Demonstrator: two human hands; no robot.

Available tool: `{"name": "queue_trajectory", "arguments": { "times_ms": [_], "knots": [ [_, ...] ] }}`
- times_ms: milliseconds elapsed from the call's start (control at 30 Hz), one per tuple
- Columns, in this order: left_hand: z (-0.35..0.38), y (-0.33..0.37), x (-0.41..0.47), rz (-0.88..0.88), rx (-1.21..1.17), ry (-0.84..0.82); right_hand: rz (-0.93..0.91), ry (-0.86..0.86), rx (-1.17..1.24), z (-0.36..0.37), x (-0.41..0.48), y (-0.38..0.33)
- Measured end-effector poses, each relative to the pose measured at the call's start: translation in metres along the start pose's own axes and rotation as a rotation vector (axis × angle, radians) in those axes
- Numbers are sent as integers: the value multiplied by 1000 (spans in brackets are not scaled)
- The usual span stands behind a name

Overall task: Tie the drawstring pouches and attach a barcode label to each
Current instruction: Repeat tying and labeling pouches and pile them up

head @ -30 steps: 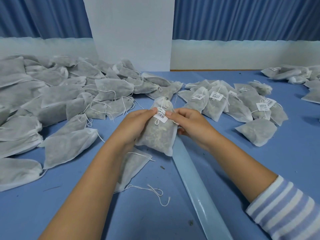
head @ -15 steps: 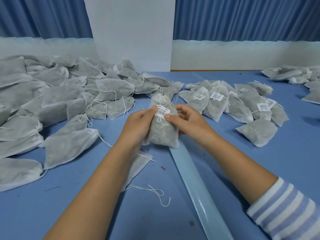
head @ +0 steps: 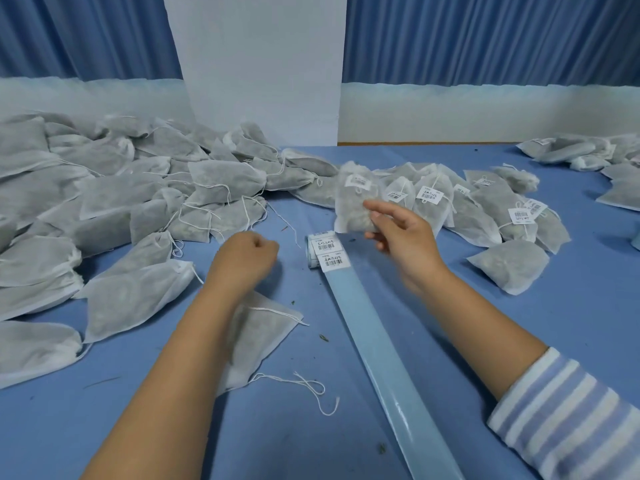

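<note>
Pinching the labelled pouch (head: 355,199) low in my right grip (head: 403,239), I am holding it above the surface (head: 571,323) beside the finished pile (head: 485,206), aiming to lay it label-up, left grip (head: 247,259) curled empty by the label strip (head: 327,252).

Untied pouches (head: 104,202) left, labelled pouches (head: 485,209) right (strip (head: 377,341) between).

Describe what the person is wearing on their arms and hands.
The right arm wears a blue-and-white striped fabric sleeve, ending partway along the forearm. The left arm shows no sleeve. The left hand and right hand are ungloved.
</note>
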State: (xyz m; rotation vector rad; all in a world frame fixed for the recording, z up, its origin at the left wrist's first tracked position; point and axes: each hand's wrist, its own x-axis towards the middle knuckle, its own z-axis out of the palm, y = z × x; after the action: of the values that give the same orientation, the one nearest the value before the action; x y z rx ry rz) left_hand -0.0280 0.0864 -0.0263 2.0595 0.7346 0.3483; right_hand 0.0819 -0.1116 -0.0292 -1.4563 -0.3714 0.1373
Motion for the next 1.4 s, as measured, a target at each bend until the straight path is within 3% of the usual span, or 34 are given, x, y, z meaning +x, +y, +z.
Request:
{"name": "queue_trajectory", "arguments": {
  "times_ms": [100, 267, 467, 667, 833, 1033, 1200, 1400],
  "knots": [
    [-14, -7, 1, -10, 319, -125, 157, 42, 5, -7, 11, 15],
    [-26, -4, -3, -6, 360, -399, 347, -6, 126, -15, 23, 22],
    [-28, -4, -7, 40, 356, -593, 367, 16, 370, -12, 23, 20],
    [-36, -7, -7, 3, 294, -682, 271, 8, 175, -14, 25, 28],
    [-31, -12, -1, 3, 198, -461, 137, 160, -167, -7, 22, 34],
    [-27, -14, 9, -7, -95, -83, -4, 139, -549, -8, 17, 34],
    [-30, -10, 11, 22, -440, 50, -81, 125, -498, 2, 8, 25],
    [-31, 0, 9, 28, -767, 88, -161, -54, -346, 23, -14, 0]
  ]
}}
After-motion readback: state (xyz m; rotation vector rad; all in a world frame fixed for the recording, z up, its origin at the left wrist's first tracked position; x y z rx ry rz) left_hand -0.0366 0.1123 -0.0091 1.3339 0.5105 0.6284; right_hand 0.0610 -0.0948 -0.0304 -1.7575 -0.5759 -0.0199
